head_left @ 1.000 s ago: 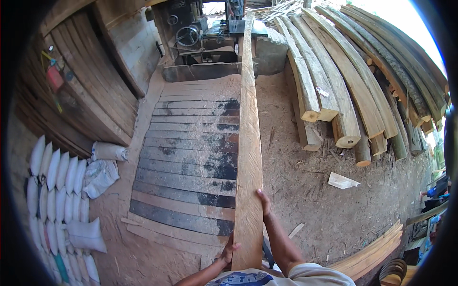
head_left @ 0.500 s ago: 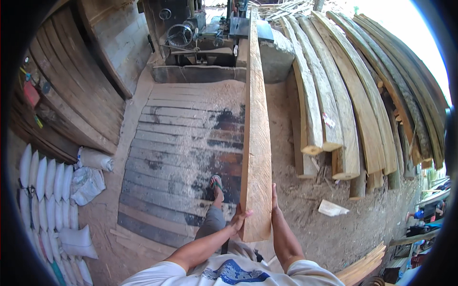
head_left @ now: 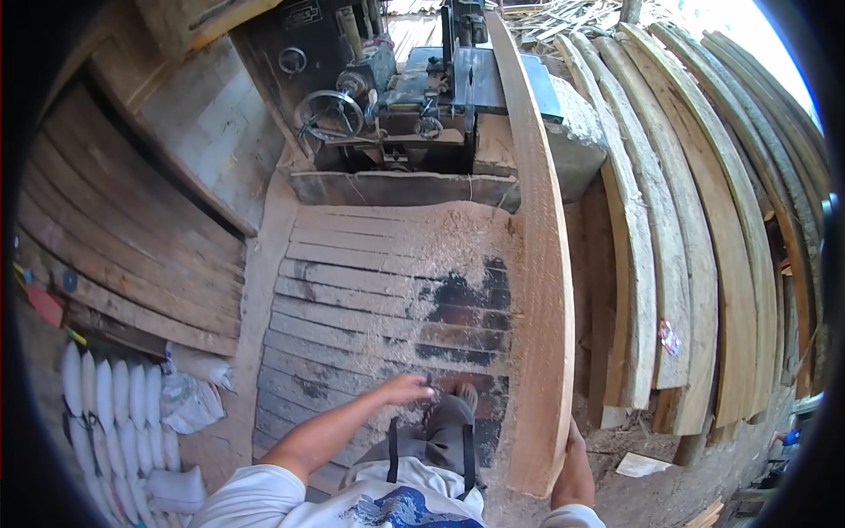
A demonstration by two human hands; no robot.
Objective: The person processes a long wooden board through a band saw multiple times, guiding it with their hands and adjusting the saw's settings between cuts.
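A long, thick sawn timber beam (head_left: 541,264) runs from close to my body up to the machine's metal table, its far end resting at the table's right side. My right hand (head_left: 574,449) is against the right side of the near end; its fingers are partly hidden by the wood. My left hand (head_left: 407,389) is off the beam, held in the air to its left with fingers stretched out and nothing in it. A sawing machine (head_left: 396,97) with handwheels stands at the far end.
Several long timbers (head_left: 682,264) are stacked on the right. Sawdust (head_left: 422,231) covers part of the slatted wooden floor (head_left: 334,308). White sacks (head_left: 123,396) pile up at the lower left, below leaning boards (head_left: 132,229). A wood offcut (head_left: 642,465) lies on the ground at right.
My left hand has let go of the beam and moved away to the left. My right hand stays at its near end. The machine appears closer, and the beam has shifted right in view.
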